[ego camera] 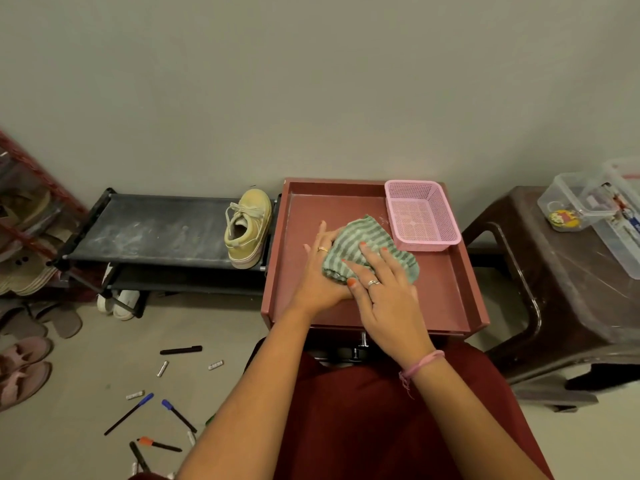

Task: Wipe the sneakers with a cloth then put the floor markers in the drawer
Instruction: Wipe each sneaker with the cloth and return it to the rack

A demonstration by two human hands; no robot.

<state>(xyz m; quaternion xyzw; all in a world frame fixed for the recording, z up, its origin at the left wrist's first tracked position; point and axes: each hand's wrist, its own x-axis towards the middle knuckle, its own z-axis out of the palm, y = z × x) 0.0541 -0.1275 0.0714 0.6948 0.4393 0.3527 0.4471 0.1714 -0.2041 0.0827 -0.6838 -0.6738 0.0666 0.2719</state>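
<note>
A green striped cloth [372,237] lies bunched on the maroon cabinet top [446,299]. My left hand [320,271] lies against the cloth's left side with fingers straight. My right hand [384,292] presses flat on the cloth from the near side. A yellow sneaker [248,227] stands on the black shoe rack [152,233], left of the cabinet. Several markers [178,414] and small caps lie scattered on the floor at lower left, among them a black one [180,350]. A drawer handle [363,339] shows below the cabinet's front edge.
An empty pink basket [424,216] sits at the cabinet top's back right corner. A brown plastic stool [561,292] on the right carries clear containers [588,206]. White shoes [119,301] sit under the rack. Slippers and sandals [24,368] crowd the far left floor.
</note>
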